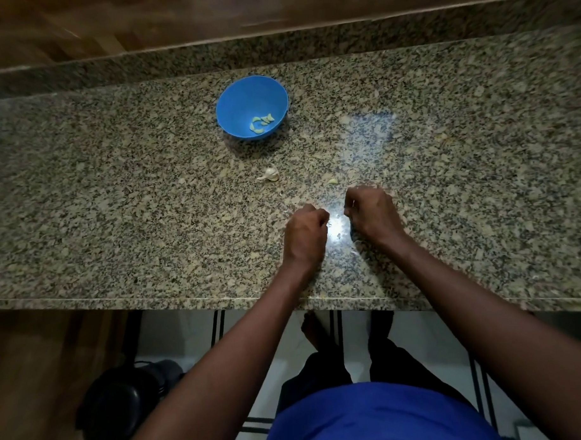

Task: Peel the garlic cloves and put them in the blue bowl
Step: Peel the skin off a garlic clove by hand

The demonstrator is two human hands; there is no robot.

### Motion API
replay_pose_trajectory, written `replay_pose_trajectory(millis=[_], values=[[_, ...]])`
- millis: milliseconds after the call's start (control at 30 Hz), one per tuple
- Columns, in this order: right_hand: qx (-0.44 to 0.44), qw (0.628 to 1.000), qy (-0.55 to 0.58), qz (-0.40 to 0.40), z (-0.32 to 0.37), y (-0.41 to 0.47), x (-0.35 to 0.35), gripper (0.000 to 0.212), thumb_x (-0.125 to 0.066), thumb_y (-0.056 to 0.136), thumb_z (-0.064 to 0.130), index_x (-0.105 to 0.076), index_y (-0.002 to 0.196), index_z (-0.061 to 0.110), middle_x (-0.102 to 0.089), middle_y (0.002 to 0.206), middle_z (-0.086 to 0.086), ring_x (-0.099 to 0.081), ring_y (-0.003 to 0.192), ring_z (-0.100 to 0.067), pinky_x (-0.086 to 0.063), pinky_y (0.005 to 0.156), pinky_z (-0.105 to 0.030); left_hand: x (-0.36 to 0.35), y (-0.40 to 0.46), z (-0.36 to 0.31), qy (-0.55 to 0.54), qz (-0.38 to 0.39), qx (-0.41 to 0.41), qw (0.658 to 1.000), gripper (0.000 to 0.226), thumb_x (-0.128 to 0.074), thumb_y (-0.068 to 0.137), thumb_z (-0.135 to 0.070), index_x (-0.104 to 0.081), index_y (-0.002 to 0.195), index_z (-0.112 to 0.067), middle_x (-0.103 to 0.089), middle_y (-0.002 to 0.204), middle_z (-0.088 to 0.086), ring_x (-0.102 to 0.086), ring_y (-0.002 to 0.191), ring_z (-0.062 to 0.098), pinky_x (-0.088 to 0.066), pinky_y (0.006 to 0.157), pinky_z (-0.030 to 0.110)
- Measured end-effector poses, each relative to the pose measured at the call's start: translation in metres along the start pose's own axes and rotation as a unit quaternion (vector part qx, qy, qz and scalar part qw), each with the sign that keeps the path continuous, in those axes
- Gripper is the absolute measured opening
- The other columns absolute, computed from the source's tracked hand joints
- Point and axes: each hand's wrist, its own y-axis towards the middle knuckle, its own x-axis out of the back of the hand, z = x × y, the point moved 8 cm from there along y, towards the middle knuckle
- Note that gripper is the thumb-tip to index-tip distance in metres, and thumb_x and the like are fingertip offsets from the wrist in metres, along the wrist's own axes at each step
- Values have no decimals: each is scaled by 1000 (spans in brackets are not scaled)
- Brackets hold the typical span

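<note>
While both the left hand (305, 234) and the right hand (372, 213) curl their fingers, perhaps pinching a hidden clove, the light, papery, slippery garlic piece (269, 174) at eleven o'clock, short of the blue bowl (239, 100), wants a fingertip pinch at its tip.

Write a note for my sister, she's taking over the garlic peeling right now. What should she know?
Left hand: fingers curled, low over the counter; I cannot see what, if anything, is in its grip.
Right hand: same, fingers curled, contents hidden.
Blue bowl: at the back of the counter, with a few peeled cloves inside.
Garlic piece: unpeeled, on the counter between the bowl and the hands. A small bit lies near the right hand.
Done: a few cloves peeled and in the bowl.
Left: peel the garlic piece and drop its cloves in the bowl.
</note>
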Motion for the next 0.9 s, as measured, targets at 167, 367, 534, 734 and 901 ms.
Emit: replay_pose_trajectory(millis=[167,367,534,734,901], values=[[-74,997,6,-7,-18,-6,5,15,-64,93,-1,-66,81,8,-64,75,-3,-62,68,-18,-31,48,-17,-1,-3,-9,56,-17,-63,996,18,-65,95,3,-68,78,-1,-60,76,10,-57,66,24,-57,50,41],[-114,993,-14,-8,-44,-23,19,13,-61,89,-6,-64,87,7,-61,79,-6,-59,71,-21,-29,48,-18,-7,-1,-11,-1,-3,-42,999,12,-64,93,1,-73,85,-3,-68,81,11,-62,72,24,-60,64,41],[-114,993,-38,-21,-49,-25,26,17,-59,93,-5,-64,84,9,-51,69,2,-52,62,-14,-23,47,-20,-19,-6,-22,-140,75,30,987,9,-76,89,-7,-81,96,-8,-79,90,5,-73,76,14,-61,78,29],[-18,993,-113,-21,-40,-32,22,21,-52,94,-9,-53,82,8,-44,83,-8,-42,71,-22,-17,49,-26,-40,-29,-42,19,97,-56,994,17,-62,88,-4,-69,74,-12,-65,83,9,-62,73,27,-57,69,49],[-4,995,-98,-8,-38,-31,27,14,-54,92,-12,-60,94,1,-44,88,-10,-41,79,-23,-31,63,-31,-47,-51,-57,77,83,-108,988,8,-62,95,-2,-68,92,0,-61,95,17,-55,86,32,-53,72,46]])
